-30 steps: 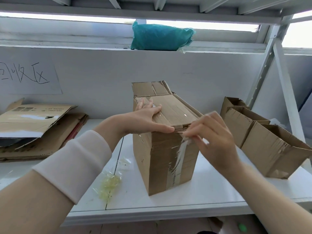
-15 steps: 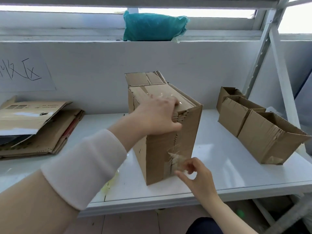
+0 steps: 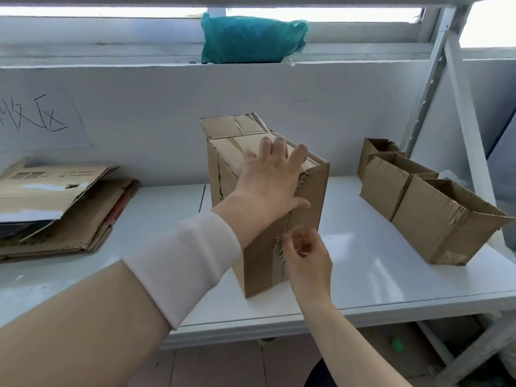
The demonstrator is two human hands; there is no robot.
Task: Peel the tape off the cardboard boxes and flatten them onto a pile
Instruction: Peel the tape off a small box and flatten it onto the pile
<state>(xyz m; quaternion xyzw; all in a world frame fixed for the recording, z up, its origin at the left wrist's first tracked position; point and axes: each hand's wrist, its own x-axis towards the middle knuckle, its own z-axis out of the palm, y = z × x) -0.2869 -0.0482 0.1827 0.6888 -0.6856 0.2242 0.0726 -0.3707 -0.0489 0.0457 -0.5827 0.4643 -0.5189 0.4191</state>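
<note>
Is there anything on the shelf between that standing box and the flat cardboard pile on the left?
Nothing visible does. The white shelf between the standing box and the flattened pile shows bare, though the left forearm hides part of it.

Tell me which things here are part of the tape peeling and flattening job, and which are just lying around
Part of the job: upright cardboard box, open boxes, flattened pile, left hand, right hand.
Lying about: teal bag, paper sign.
</note>
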